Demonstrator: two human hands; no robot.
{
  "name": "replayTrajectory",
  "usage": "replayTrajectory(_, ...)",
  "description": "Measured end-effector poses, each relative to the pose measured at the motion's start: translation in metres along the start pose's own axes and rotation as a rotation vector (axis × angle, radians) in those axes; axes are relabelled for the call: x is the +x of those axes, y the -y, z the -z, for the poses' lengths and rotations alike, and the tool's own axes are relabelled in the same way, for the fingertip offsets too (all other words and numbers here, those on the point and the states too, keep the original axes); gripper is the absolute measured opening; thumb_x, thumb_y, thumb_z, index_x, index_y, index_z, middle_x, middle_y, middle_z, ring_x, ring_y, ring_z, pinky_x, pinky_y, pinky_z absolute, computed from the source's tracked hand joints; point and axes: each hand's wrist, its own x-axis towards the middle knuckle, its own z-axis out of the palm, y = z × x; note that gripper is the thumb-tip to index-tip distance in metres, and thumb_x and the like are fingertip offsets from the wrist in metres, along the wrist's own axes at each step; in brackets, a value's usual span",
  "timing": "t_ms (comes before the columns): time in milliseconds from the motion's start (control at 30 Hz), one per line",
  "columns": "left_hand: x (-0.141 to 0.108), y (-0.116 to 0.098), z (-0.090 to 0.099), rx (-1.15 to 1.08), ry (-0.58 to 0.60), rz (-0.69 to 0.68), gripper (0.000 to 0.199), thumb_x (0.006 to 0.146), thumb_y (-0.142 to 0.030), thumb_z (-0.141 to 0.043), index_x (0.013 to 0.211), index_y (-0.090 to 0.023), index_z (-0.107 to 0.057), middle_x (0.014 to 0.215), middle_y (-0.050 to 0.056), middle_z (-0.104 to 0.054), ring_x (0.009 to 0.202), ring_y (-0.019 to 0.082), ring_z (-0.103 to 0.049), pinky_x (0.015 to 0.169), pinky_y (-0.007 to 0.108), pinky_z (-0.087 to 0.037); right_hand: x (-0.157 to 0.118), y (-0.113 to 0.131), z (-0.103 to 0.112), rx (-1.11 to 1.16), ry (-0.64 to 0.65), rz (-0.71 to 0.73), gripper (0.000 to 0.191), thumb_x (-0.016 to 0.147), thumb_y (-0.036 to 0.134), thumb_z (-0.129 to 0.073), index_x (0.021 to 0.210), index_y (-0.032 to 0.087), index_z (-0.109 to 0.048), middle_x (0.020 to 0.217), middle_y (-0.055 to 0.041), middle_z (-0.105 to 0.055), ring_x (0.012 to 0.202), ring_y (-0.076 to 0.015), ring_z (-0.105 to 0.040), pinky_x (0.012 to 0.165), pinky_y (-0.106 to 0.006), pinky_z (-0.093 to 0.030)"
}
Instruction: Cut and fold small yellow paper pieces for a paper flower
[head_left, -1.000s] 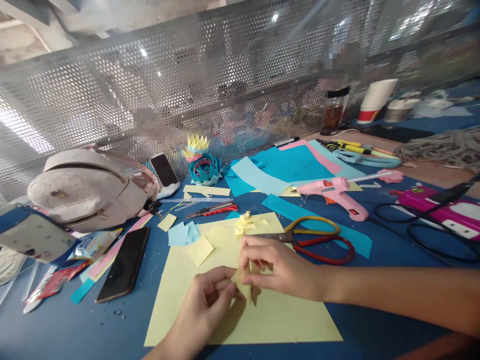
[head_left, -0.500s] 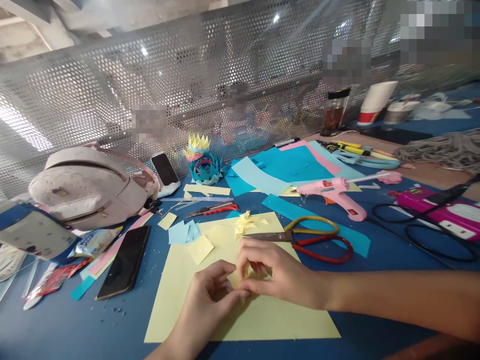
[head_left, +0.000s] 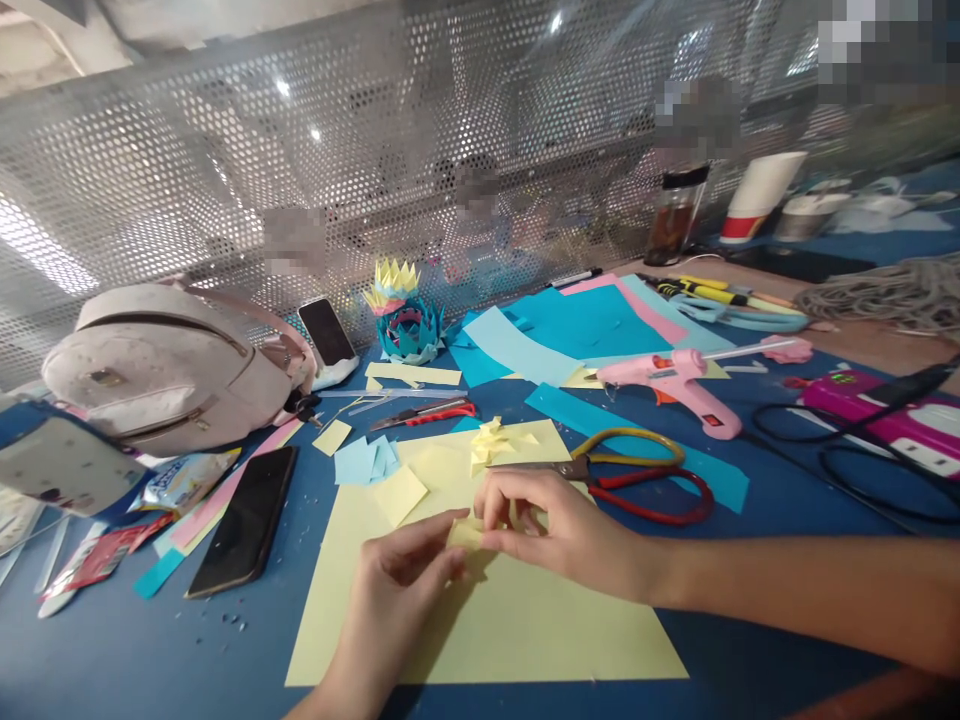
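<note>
Between my two hands is a small piece of pale yellow paper (head_left: 466, 534), held just above a large yellow sheet (head_left: 570, 640). My right hand (head_left: 544, 525) is closed, pinching the paper's right side. My left hand (head_left: 405, 580) has its thumb and forefinger at the paper's left edge; part of the paper is hidden by the fingers. Beyond my fingers sit folded yellow paper pieces (head_left: 491, 440). Scissors (head_left: 645, 470) with one yellow and one red handle loop lie beside my right hand. Small yellow squares (head_left: 401, 493) and light blue squares (head_left: 364, 460) are to the left.
A pink glue gun (head_left: 675, 380) lies at right, near a magenta power strip (head_left: 877, 415). A red utility knife (head_left: 431, 412) and a folded-paper model (head_left: 409, 320) are farther back. Left are a black phone (head_left: 244, 525) and a pale backpack (head_left: 157, 370).
My left hand has shifted slightly left, and more of the small yellow paper shows between my fingers. The right hand stays nearly in place. The view has moved a little.
</note>
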Motion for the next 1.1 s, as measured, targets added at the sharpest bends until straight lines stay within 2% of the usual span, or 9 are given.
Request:
replayTrajectory(133, -0.003, 0.0, -0.004, -0.003, -0.01, 0.017, 0.03, 0.08, -0.036, -0.078, 0.104, -0.018, -0.083, 0.073, 0.004, -0.077, 0.066, 0.016, -0.069, 0.065, 0.021, -0.056, 0.0, -0.001, 0.0, -0.029, 0.001, -0.029, 0.021, 0.09, 0.034, -0.068, 0.08, 0.018, -0.059, 0.082, 0.0008, -0.06, 0.067, -0.0103, -0.048, 0.057, -0.022, -0.037)
replayTrajectory(300, -0.004, 0.0, -0.007, -0.042, -0.006, 0.037, 0.044, 0.077, -0.044, -0.081, 0.111, -0.016, -0.08, 0.087, 0.008, -0.081, 0.077, 0.023, -0.075, 0.073, 0.028, -0.06, 0.0, 0.0, 0.0, -0.061, -0.009, -0.015, 0.017, 0.087, 0.027, -0.068, 0.078, 0.018, -0.058, 0.082, 0.0006, -0.06, 0.065, -0.0097, -0.047, 0.057, -0.022, -0.038)
replayTrajectory(400, -0.003, 0.0, -0.007, -0.053, 0.0, 0.039, 0.045, 0.076, -0.045, -0.083, 0.11, -0.017, -0.08, 0.094, 0.009, -0.081, 0.082, 0.025, -0.075, 0.076, 0.03, -0.06, 0.001, 0.0, 0.0, -0.075, -0.01, -0.005, 0.016, 0.087, 0.026, -0.067, 0.077, 0.018, -0.057, 0.082, 0.0003, -0.061, 0.064, -0.0098, -0.047, 0.057, -0.022, -0.038)
replayTrajectory(633, -0.004, -0.007, -0.009, -0.041, 0.031, 0.051, 0.033, 0.079, -0.04, -0.08, 0.103, -0.017, -0.083, 0.071, 0.004, -0.076, 0.059, 0.014, -0.064, 0.061, 0.021, -0.053, 0.002, 0.0, -0.001, -0.1, 0.0, -0.018, 0.015, 0.087, 0.026, -0.064, 0.078, 0.018, -0.055, 0.077, 0.0007, -0.059, 0.063, -0.0104, -0.048, 0.056, -0.022, -0.038)
replayTrajectory(867, -0.004, -0.008, -0.01, -0.057, 0.064, 0.049, 0.031, 0.082, -0.04, -0.077, 0.103, -0.018, -0.082, 0.075, 0.007, -0.078, 0.059, 0.012, -0.062, 0.062, 0.02, -0.052, 0.002, -0.004, -0.001, -0.114, 0.008, -0.027, 0.016, 0.087, 0.027, -0.064, 0.078, 0.018, -0.054, 0.077, 0.0004, -0.06, 0.065, -0.011, -0.049, 0.056, -0.022, -0.039)
replayTrajectory(1100, -0.003, -0.008, -0.011, -0.049, 0.049, 0.058, 0.032, 0.08, -0.039, -0.078, 0.103, -0.017, -0.083, 0.077, 0.007, -0.078, 0.06, 0.013, -0.064, 0.062, 0.022, -0.054, 0.002, -0.003, -0.001, -0.133, 0.001, -0.023, 0.014, 0.086, 0.025, -0.065, 0.078, 0.018, -0.056, 0.077, 0.0006, -0.059, 0.066, -0.011, -0.05, 0.057, -0.022, -0.039)
